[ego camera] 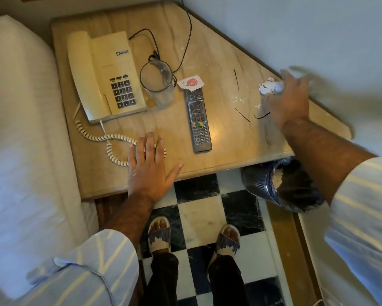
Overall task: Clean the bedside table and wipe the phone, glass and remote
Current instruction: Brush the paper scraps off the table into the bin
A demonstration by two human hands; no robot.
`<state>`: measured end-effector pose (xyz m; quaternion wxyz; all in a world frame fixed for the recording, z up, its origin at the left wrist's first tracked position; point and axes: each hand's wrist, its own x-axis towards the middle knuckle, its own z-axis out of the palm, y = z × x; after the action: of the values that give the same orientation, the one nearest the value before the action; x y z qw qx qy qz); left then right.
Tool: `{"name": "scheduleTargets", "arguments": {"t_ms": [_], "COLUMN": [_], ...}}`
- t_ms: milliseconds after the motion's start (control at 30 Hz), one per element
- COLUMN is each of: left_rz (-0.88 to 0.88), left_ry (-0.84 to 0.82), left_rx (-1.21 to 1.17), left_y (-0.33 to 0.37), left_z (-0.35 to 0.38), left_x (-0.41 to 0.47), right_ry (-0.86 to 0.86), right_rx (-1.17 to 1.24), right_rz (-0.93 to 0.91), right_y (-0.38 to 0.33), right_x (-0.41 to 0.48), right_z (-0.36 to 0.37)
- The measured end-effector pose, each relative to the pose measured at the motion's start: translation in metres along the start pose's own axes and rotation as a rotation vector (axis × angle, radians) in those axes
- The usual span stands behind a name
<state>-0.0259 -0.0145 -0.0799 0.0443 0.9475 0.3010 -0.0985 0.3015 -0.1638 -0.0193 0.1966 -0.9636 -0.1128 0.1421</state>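
The beige marble bedside table [225, 138] holds a cream corded phone [103, 76] at the left, an upright clear glass [159, 85] beside it, and a black remote [198, 120] in the middle. A torn white-and-red wrapper [190, 83] lies on the remote's far end. My left hand [150, 166] rests flat near the front edge, fingers spread over the coiled phone cord [117, 146]. My right hand [289, 100], blurred, is at the table's right edge, closed on crumpled white paper [270, 86]. White crumbs [238, 99] and thin dark strands [243, 114] lie near it.
A bed with a white pillow [20, 129] borders the table on the left. A metal mesh waste bin [280, 186] with a dark liner stands tilted under the table's right front corner. Black cables [185, 40] run across the back. Checkered floor and my sandalled feet are below.
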Motion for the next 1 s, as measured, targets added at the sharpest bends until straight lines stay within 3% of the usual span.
{"name": "scheduleTargets", "arguments": {"t_ms": [133,300,400,500,667,833,1000], "left_rz": [0.012,-0.003,0.003,-0.002,0.001,0.002,0.004], "left_ry": [0.026,0.027,0.028,0.033,0.044,0.068,0.073], "left_rx": [0.007,0.004,-0.006,-0.012,-0.008,0.006,-0.002], "left_y": [-0.001,-0.001,-0.001,0.000,0.000,0.001,0.002], "left_z": [0.005,0.010,0.010,0.009,0.010,0.011,0.008], "left_x": [0.001,0.001,0.001,0.001,0.001,0.002,0.001], "right_ry": [0.054,0.204,0.309,0.342,0.318,0.114,0.150], "right_rx": [-0.074,0.234,0.497,0.554,0.490,0.616,0.649], "right_rz": [-0.063,0.045,0.213,0.501,0.832,0.956,0.966], "right_y": [0.002,0.017,0.050,0.101,0.178,0.206,0.197], "right_x": [0.006,-0.018,-0.056,-0.109,-0.157,-0.143,-0.135], "right_z": [0.002,-0.007,-0.011,0.001,0.017,0.016,0.001]}}
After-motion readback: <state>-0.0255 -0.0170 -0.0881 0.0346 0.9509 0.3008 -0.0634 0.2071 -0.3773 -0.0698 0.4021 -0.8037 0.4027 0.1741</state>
